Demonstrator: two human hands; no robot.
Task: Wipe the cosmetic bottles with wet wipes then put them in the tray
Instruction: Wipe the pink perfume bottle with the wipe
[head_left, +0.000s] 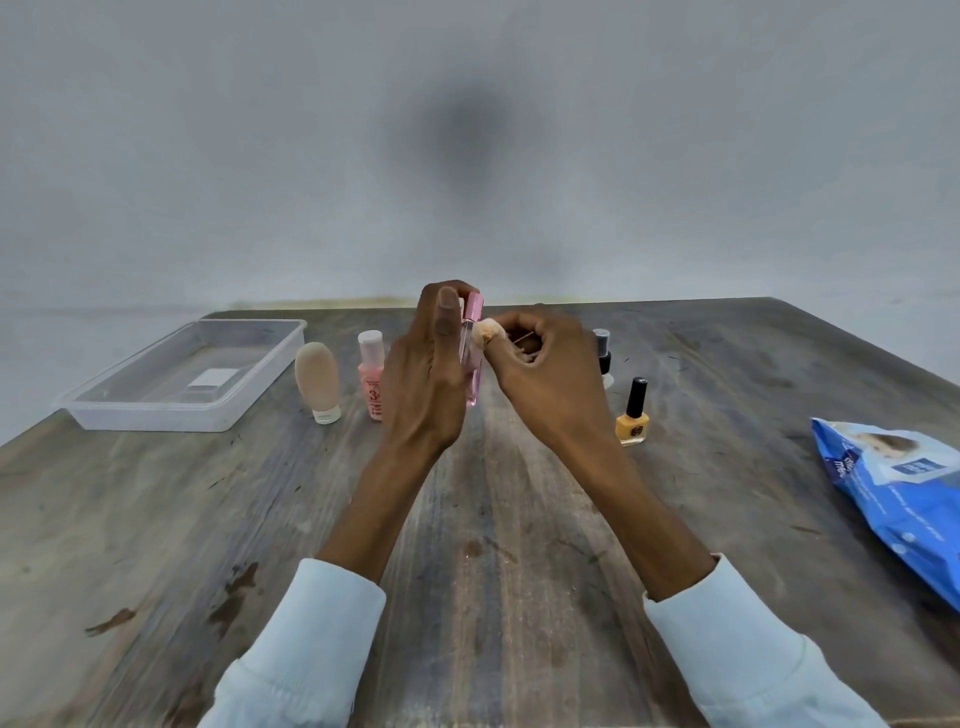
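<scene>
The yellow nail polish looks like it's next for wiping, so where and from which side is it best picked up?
Probably by its tall black cap, pinched from above: the yellow nail polish stands upright near the table's right middle, and the cap is its narrowest part. The right hand is nearest. Holding the cap leaves the squat glass body free for wiping.

The right hand covers most of the wad of wipe and the lower half of the dark-capped bottle behind it; the left hand hides part of the pink tube; the blue wipes pack runs off the right edge; its print is too blurred to read.
</scene>
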